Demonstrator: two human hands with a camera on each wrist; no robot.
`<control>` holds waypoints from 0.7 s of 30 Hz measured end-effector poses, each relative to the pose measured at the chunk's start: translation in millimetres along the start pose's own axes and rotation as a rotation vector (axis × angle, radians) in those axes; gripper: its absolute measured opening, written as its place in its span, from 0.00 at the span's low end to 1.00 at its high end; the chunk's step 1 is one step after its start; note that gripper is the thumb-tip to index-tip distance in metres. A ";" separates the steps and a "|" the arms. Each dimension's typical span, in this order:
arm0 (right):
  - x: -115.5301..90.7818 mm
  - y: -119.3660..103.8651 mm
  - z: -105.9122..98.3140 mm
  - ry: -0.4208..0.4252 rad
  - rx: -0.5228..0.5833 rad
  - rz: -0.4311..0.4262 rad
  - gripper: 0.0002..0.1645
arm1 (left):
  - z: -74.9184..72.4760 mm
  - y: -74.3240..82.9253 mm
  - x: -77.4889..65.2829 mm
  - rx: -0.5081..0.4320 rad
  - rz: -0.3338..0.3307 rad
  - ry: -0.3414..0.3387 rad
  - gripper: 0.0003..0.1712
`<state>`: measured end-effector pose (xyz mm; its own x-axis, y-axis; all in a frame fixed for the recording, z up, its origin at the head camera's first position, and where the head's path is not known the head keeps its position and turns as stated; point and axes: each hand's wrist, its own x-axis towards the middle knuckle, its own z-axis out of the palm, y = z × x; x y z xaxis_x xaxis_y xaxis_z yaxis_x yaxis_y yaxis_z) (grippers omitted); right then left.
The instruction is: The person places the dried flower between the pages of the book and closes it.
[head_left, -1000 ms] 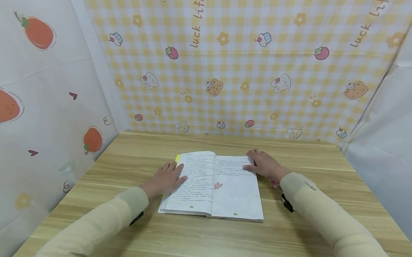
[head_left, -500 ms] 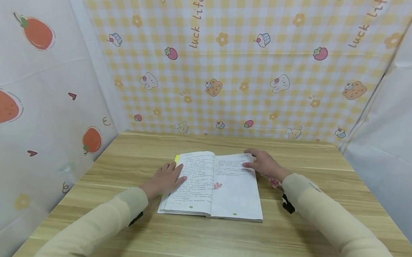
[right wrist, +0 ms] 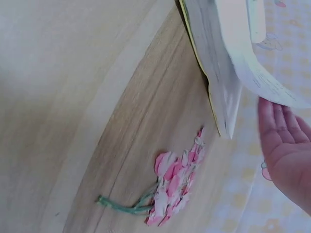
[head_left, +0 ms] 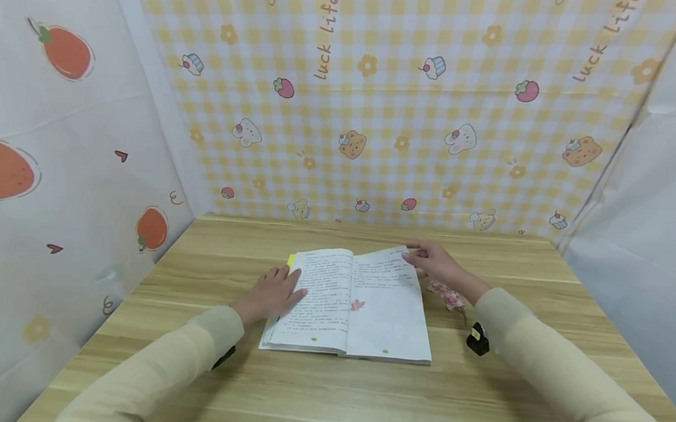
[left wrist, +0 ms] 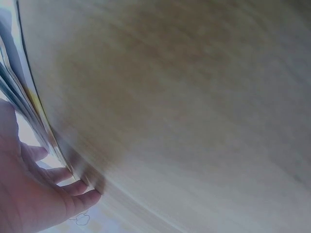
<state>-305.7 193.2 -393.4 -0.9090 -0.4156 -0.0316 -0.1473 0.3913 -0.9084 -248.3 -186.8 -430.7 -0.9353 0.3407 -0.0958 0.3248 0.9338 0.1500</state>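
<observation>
Open paperback book with white printed pages point(head_left: 350, 281) lies on the wood-grain counter point(head_left: 335, 400), between the hands. Left hand point(head_left: 269, 296) rests flat on the outer edge of the left page point(head_left: 322, 305), fingers loose and slightly spread, nothing gripped. Right hand point(head_left: 437, 266) pinches the far outer corner of the right page point(head_left: 392, 320), thumb above, fingers underneath; that corner is curled up off the pages below. Small pink print low on the right page near the spine; bright yellow edge shows at the book's far left. Artificial pink-and-white flower sprig with green stem point(right wrist: 175, 182) lies just right of the book. Small black device point(head_left: 478, 340) by right cuff. Cream long sleeves point(head_left: 568, 378) on both arms. Behind: yellow-and-white checked cloth point(head_left: 387, 112) with cartoon prints. Left: white cloth with orange fruit prints point(head_left: 104, 119).
</observation>
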 end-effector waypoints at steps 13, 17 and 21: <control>-24.5 13.1 -1.6 -0.106 0.241 0.128 0.37 | 1.9 -3.3 1.3 0.005 0.004 -0.001 0.41; -28.7 11.7 3.5 -0.097 0.314 0.109 0.41 | 2.4 -3.6 1.7 0.014 0.004 0.003 0.41; -31.0 4.3 10.4 -0.120 0.421 0.079 0.46 | 2.6 -3.8 1.5 0.015 0.001 0.003 0.41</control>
<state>-274.1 199.3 -400.7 -0.8559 -0.4996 -0.1332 0.1148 0.0675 -0.9911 -250.6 -189.6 -434.0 -0.9353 0.3414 -0.0931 0.3278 0.9350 0.1352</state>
